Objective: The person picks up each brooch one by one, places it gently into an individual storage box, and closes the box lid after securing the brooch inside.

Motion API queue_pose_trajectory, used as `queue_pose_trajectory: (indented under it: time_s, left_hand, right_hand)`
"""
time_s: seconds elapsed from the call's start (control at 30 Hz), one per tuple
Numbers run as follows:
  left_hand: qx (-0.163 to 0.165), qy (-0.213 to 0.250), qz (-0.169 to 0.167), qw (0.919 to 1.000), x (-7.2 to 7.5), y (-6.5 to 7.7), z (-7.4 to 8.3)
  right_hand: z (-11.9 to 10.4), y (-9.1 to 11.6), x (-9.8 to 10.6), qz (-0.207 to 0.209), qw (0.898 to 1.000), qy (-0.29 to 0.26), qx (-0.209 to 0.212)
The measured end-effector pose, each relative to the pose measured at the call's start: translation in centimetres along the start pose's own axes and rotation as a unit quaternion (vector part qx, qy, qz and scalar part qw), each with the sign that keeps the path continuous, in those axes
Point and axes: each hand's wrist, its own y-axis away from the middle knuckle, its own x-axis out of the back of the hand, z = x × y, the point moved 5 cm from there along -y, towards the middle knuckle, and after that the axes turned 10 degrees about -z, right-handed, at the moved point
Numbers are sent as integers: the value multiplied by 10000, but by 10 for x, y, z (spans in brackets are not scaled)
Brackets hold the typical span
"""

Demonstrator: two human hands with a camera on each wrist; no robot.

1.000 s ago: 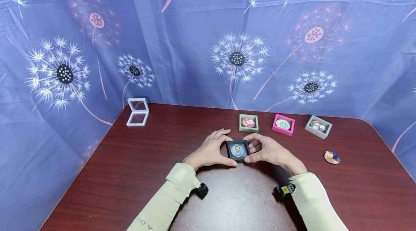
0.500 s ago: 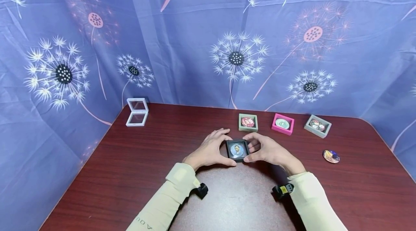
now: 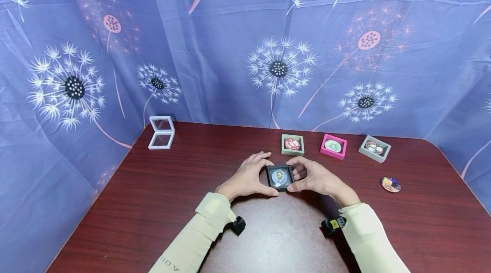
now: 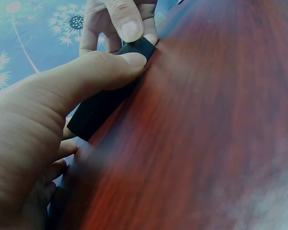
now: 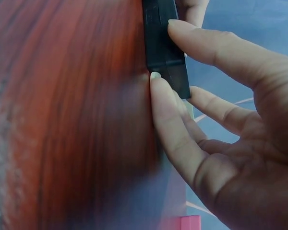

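A small black square display case [image 3: 280, 166] lies in front of me on the table, with a round badge [image 3: 279, 177] showing a portrait inside it. My left hand [image 3: 246, 180] grips its left side, thumb at the near edge and index finger at the far edge. On the other side, my right hand [image 3: 320, 179] holds the case's right corners between thumb and fingers. In the left wrist view both thumbs touch the black side wall [image 4: 98, 112]. The right wrist view shows the right fingertips against the case's end [image 5: 175, 79].
Behind the hands stand a green case [image 3: 293, 152], a pink case [image 3: 333, 155] and a grey case [image 3: 374, 156], each with a round badge. A loose badge [image 3: 391, 184] lies at the right. An unfolded white case [image 3: 162, 132] stands at the far left, near the blue curtain [image 3: 215, 72].
Both hands keep the same hold on the black case. Only a very slight shift of the whole head view shows.
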Motion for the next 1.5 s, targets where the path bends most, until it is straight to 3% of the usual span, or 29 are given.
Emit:
queue_pose_trajectory:
  time_s: [0.43,0.77,1.07,1.27,1.5]
  left_hand:
    - [12,-35,24,10000,1,0,1]
    - [-5,-63,52,10000,0,-2,0]
    - [-14,12,91,10000,-3,3,-2]
    - [-85,386,331,9987,-3,7,-5]
    - [-120,596,777,9951,14,13,-11]
  right_hand:
    - [-6,-1,-3,255,9983,523,35]
    - [-9,1,-3,406,9946,935,-171]
    - [-9,3,-6,406,9934,1034,-272]
    - [-6,5,-8,413,9936,1023,-227]
    - [-9,5,-7,510,9928,1087,-43]
